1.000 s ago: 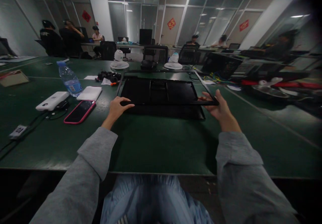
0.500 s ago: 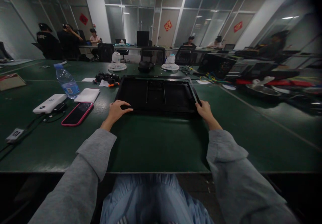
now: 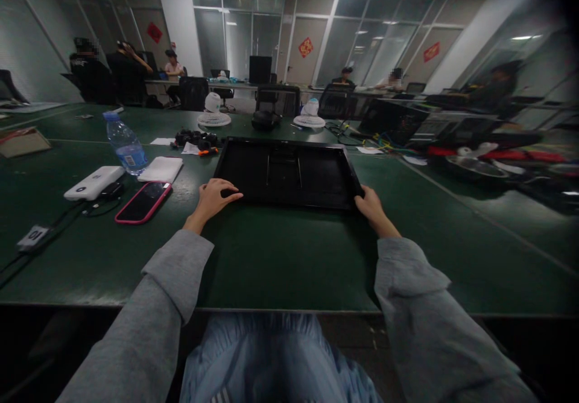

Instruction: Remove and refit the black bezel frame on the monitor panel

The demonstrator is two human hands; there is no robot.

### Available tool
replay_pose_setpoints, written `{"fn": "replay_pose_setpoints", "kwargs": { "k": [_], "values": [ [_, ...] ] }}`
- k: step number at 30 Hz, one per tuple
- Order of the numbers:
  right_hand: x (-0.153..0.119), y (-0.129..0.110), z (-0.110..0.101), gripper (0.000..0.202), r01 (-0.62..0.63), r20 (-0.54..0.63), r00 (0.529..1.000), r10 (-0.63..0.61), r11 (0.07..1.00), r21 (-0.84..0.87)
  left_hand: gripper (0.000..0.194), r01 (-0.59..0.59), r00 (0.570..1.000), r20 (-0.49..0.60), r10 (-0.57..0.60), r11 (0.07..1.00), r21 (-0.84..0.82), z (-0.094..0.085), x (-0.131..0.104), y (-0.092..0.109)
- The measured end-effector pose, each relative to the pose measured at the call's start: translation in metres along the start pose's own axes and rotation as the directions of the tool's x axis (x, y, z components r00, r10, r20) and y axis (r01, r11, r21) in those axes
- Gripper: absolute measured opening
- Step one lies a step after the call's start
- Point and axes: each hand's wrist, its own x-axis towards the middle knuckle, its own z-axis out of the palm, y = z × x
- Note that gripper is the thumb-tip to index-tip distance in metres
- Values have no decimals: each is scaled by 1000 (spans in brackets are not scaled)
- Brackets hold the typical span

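Observation:
A wide, shallow black casing, rectangular like a monitor's shell, lies on the green table in front of me. Its raised rim runs around a recessed inside with two thin upright lines near the middle. My left hand is at the near left corner, fingers curled over the rim and thumb along the near edge. At the near right corner, my right hand grips the rim, the thumb on top and the other fingers partly hidden.
On the left are a pink-edged phone, white power bank, white pad and water bottle. Small white fans and tangled cables are beyond the casing. A lidded pan sits right. People sit farther back.
The casing's right rim appeared to stand above the inside earlier; now it looks lower and flatter. Both hands stay at the same corners, and the whole view has shifted slightly.

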Motion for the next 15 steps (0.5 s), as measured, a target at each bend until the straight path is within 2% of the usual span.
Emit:
{"fn": "replay_pose_setpoints", "kwargs": {
  "k": [2,5,7,9,11,15],
  "values": [
    [0,-1,2,60,-11,-34,999,14,996,85,36,73,992,-102,-71,997,18,1,1,-1],
    [-1,-3,5,60,-57,-66,996,67,988,143,52,271,937,-242,-253,961,47,2,3,-6],
    [-2,-5,6,55,-67,-69,995,77,988,138,55,381,903,-235,-359,923,51,3,4,-10],
    [-4,-7,6,51,-40,-89,995,50,992,116,49,430,893,-171,-417,901,47,3,5,-15],
    [-5,-9,4,51,-4,-116,993,15,995,100,45,432,896,-129,-424,901,36,2,7,-19],
    [-9,-11,0,52,23,-144,990,-11,996,85,45,394,912,-128,-389,919,13,2,8,-23]
  ]
}}
